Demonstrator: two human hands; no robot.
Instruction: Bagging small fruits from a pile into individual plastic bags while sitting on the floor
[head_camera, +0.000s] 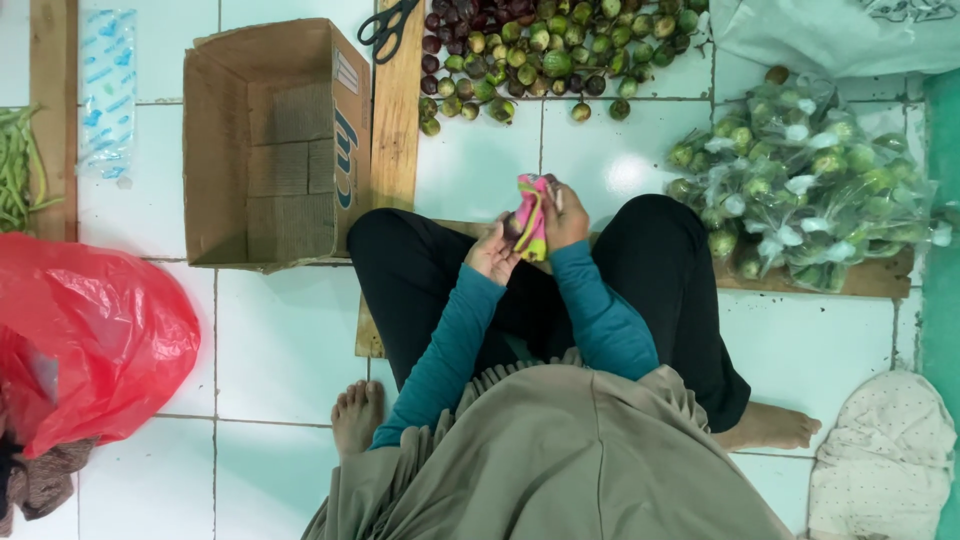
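Teal long sleeves (455, 335); black trousers (660, 265); olive-grey pleated garment (560, 460); bare feet.

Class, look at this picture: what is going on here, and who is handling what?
A person sits cross-legged on a white tiled floor. Both hands hold a small pink and yellow pouch over the lap: the left hand supports it from below, the right hand grips its top. Ahead lies a loose pile of small green and purple fruits, with bagged fruits to the right and an empty cardboard box to the left.
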